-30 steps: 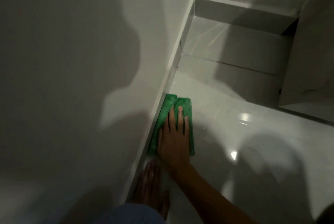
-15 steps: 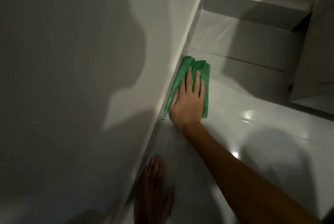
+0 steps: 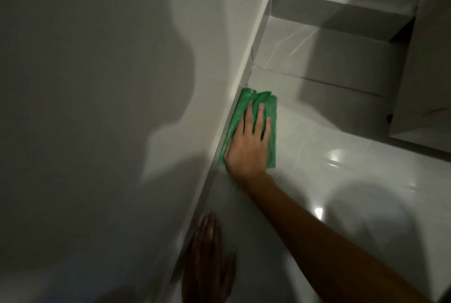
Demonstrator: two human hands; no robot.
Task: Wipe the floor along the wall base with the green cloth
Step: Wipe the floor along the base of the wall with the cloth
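The green cloth (image 3: pixel 264 100) lies folded on the glossy white tile floor (image 3: pixel 353 180), its left edge against the wall base (image 3: pixel 214 156). My right hand (image 3: pixel 249 146) lies flat on top of it with the fingers spread forward, pressing it down; the arm reaches in from the lower right. In shadow near the bottom edge, my left hand (image 3: pixel 210 261) rests flat on the floor beside the wall base, fingers extended, holding nothing.
A plain white wall (image 3: pixel 109 83) fills the left side. The floor ends at a far corner with a grey skirting (image 3: pixel 329 19). A white cabinet (image 3: pixel 429 78) stands at the right, its bottom edge just above the floor. Shadows fall across wall and floor.
My right hand has slid the cloth forward along the wall base, away from me, over the last second. My left hand has stayed planted on the floor.
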